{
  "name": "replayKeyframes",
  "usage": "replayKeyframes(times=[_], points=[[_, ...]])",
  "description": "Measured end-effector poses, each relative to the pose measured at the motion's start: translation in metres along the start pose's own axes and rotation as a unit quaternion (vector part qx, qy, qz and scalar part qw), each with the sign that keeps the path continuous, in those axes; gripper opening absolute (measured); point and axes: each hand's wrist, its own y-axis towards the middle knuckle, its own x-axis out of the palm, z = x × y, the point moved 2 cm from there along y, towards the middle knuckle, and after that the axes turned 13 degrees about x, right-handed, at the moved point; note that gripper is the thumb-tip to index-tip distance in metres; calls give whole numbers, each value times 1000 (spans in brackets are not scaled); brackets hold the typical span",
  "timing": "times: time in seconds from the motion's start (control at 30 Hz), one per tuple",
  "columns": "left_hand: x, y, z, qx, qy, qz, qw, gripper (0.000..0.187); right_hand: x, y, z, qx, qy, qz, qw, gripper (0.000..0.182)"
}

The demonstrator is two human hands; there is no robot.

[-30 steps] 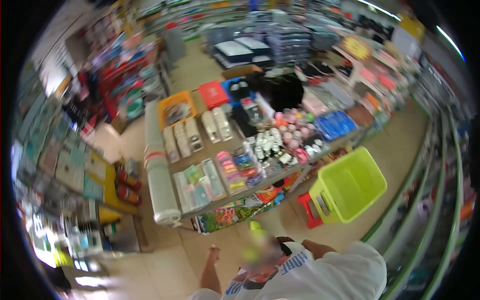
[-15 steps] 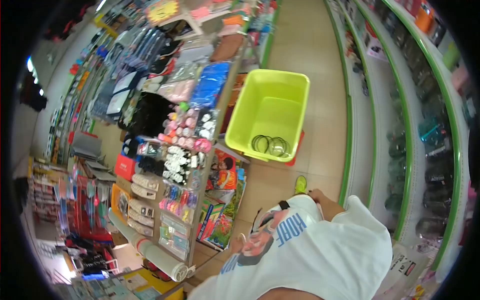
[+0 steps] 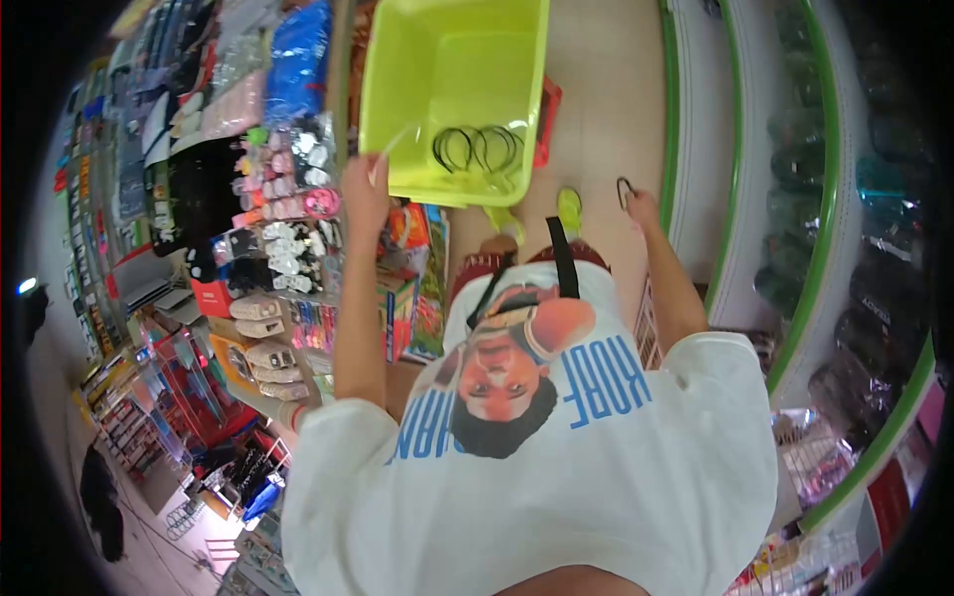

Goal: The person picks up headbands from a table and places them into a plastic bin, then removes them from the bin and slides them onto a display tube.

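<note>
My left hand (image 3: 368,194) is raised at the near left corner of a lime-yellow plastic tub (image 3: 376,109), its fingers closed on a thin whitish strip (image 3: 399,137) that slants over the rim. Several thin black hoops like headbands (image 3: 455,149) lie on the tub's floor, toward the near side. Out to the right, over the floor tiles, my right hand (image 3: 644,211) grips a similar black headband (image 3: 623,187), whose curved end sticks up past the fingers.
Green-edged shelves (image 3: 825,199) with dark and teal bottles run along my right. On the left, a display holds pink bottles (image 3: 273,179), a blue plastic package (image 3: 298,65) and patterned slippers (image 3: 270,358). Something red (image 3: 548,124) shows under the tub. Tiled floor (image 3: 606,89) lies between.
My left hand has risen from beside the shirt to the tub's corner. My right hand has swung outward, its black headband now visible. The tub sits higher and further left in view.
</note>
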Motion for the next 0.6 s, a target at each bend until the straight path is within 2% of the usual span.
replayKeyframes(times=[0.07, 0.17, 0.23, 0.27, 0.37, 0.47, 0.6], points=[[28, 43, -15, 39, -5, -91, 995, 25, -26, -43, -24, -25, -60, 125, 990, 36], [104, 69, -66, 52, -12, -155, 986, 21, -62, -112, -56, -3, -79, 115, 990, 37], [155, 78, -98, 41, 2, -226, 973, 17, -83, -159, -79, 28, -7, 118, 993, 37], [182, 79, -116, 28, -4, -261, 965, 17, -94, -182, -96, 43, 30, 125, 991, 38], [264, 63, -164, 7, -34, -338, 941, 17, -122, -230, -171, 55, 16, 96, 994, 39], [309, 48, -196, 5, -62, -362, 930, 16, -112, -236, -281, 33, 23, 99, 994, 34], [335, 38, -201, -19, -49, -381, 923, 17, -33, -169, -388, -73, -78, 40, 993, 34]])
